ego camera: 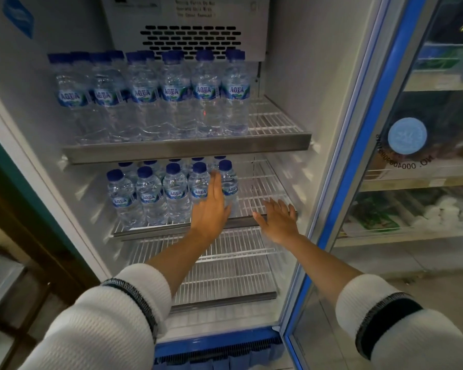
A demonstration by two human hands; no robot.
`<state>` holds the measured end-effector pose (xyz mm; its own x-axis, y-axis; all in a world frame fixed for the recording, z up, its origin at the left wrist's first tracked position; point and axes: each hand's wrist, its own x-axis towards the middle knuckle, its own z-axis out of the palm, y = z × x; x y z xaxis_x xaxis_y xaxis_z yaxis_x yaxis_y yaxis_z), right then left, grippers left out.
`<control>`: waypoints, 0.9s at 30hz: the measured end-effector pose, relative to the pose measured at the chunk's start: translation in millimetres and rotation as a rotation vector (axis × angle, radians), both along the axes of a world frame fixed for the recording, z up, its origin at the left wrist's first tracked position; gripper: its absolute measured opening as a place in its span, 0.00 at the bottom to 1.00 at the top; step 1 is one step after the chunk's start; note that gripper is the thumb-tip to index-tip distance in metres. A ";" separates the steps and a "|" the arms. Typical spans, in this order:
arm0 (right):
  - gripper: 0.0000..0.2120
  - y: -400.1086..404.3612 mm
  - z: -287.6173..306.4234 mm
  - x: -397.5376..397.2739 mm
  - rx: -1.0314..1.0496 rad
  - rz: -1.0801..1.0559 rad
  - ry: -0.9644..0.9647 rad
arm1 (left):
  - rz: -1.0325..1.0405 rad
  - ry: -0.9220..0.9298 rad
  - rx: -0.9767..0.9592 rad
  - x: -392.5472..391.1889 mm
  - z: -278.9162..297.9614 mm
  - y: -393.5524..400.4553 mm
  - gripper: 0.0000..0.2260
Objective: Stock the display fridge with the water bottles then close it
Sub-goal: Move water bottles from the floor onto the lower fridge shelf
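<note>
Currently both hands sit at the middle shelf (262,182), centre frame. Left hand (210,206) has flat, straight fingers laid against the rightmost bottles (227,188) of the front row; it presses or steadies and grips nothing. Likely purpose: nudging the row tight to the left so more will fit. Right hand (278,218) is spread and relaxed, palm down over the shelf's front lip, empty; contact with the lip cannot be told.

Fridge (300,76) fills the left and centre of frame. Top shelf (187,149) carries a full-width block of bottles, labels facing out, with a bare strip of wire at its right end. Middle shelf holds a shorter block, at least two rows deep, bunched left; its right portion is open wire. Bottom shelf (225,273), lower centre, shows only wire.

Edges: each shelf has a raised metal front lip, so bottles must be lifted over rather than slid in. Door (358,156) stands open at right of frame, its blue edge just beside the right forearm, limiting swing on that side.

Judgement: stocking is partly done; spare bottles are not in view, and the door is not yet closed. Open room lies to the right on the middle shelf and all across the bottom.
</note>
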<state>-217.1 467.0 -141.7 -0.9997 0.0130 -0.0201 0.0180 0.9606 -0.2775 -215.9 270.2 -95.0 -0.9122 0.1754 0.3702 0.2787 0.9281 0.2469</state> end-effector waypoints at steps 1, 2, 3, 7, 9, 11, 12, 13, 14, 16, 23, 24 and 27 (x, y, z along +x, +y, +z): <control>0.32 -1.6 3.7 -1.1 -0.026 -0.021 -0.012 | -0.017 0.013 -0.012 4.0 -4.9 -4.1 0.38; 0.32 -4.5 7.3 -2.9 -0.056 -0.040 -0.024 | -0.036 0.032 -0.015 9.2 -9.6 -9.4 0.37; 0.32 -8.1 10.7 -5.6 -0.090 -0.050 -0.032 | -0.063 0.055 -0.010 14.3 -14.8 -15.1 0.36; 0.33 -35.2 20.1 -13.5 -0.333 -0.010 0.014 | -0.163 0.102 -0.141 29.8 -46.5 -44.4 0.33; 0.34 -51.0 23.3 -16.0 -0.518 0.000 0.031 | -0.110 0.080 -0.242 34.5 -60.7 -57.8 0.36; 0.33 -64.1 27.0 -16.8 -0.678 -0.002 0.031 | -0.037 0.018 -0.296 38.8 -71.0 -68.7 0.41; 0.32 -69.5 27.2 -17.9 -0.723 -0.008 0.034 | -0.011 -0.021 -0.313 41.2 -75.4 -73.4 0.44; 0.31 -74.0 26.5 -19.2 -0.744 -0.012 0.043 | 0.010 -0.056 -0.338 42.9 -78.6 -76.7 0.47; 0.30 -77.9 24.9 -20.1 -0.738 -0.019 0.055 | 0.027 -0.092 -0.367 44.6 -80.7 -78.3 0.48; 0.26 -83.6 19.0 -21.7 -0.691 -0.042 0.105 | 0.061 -0.136 -0.418 47.1 -80.4 -76.2 0.50; 0.24 -92.4 4.1 -24.5 -0.488 -0.050 0.248 | 0.131 -0.197 -0.505 50.3 -77.0 -66.6 0.59; 0.25 -92.9 3.0 -24.2 -0.480 -0.049 0.263 | 0.134 -0.208 -0.513 50.4 -76.6 -66.3 0.59; 0.25 -93.3 -0.5 -23.2 -0.451 -0.036 0.296 | 0.150 -0.231 -0.523 51.4 -75.0 -64.5 0.61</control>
